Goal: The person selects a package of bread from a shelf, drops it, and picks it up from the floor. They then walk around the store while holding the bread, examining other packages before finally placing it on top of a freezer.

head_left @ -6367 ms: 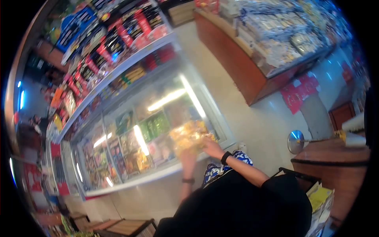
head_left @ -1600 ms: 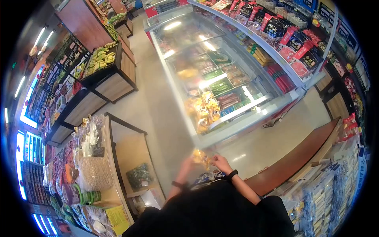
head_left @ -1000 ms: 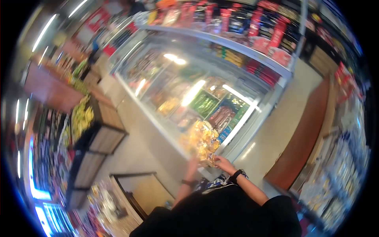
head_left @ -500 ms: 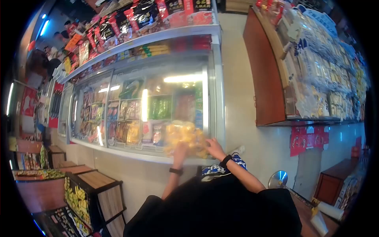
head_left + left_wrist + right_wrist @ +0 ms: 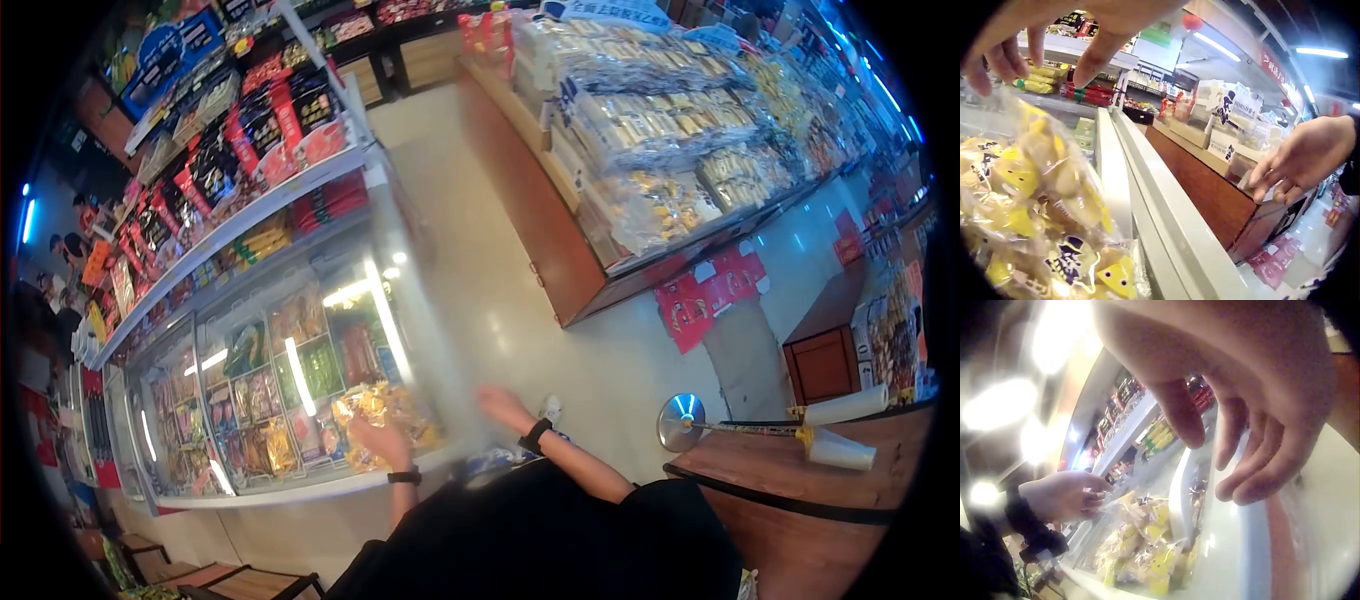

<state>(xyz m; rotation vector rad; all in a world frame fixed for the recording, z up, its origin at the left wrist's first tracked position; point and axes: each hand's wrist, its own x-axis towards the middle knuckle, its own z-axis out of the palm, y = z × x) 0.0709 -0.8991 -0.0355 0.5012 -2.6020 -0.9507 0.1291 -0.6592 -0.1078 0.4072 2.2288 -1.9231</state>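
Yellow-and-clear snack packets (image 5: 385, 405) lie heaped at the near right end of a glass-topped freezer (image 5: 225, 500). Over their near side is the left hand (image 5: 382, 440). In the left wrist view that hand (image 5: 1085, 31) hangs just above the packets (image 5: 1016, 181), fingers spread and holding nothing; contact cannot be told. The right hand (image 5: 507, 410) is off the freezer's right side, above the floor. In the right wrist view the right hand (image 5: 1254, 381) has loosely bent fingers with nothing between them, beside the freezer edge, apart from the packets (image 5: 1141, 544).
Bagged goods (image 5: 230, 150) fill a shelf above the freezer. Across the aisle stands a wooden display (image 5: 535, 210) stacked with packaged food (image 5: 660, 120). A brown counter (image 5: 800, 470) with a round metal-topped stand (image 5: 681, 422) and white rolls (image 5: 845, 405) is at right.
The head view has turned, bringing more of the right-hand display into sight. The right hand has moved away from the packets to the right; the left hand remains over them.
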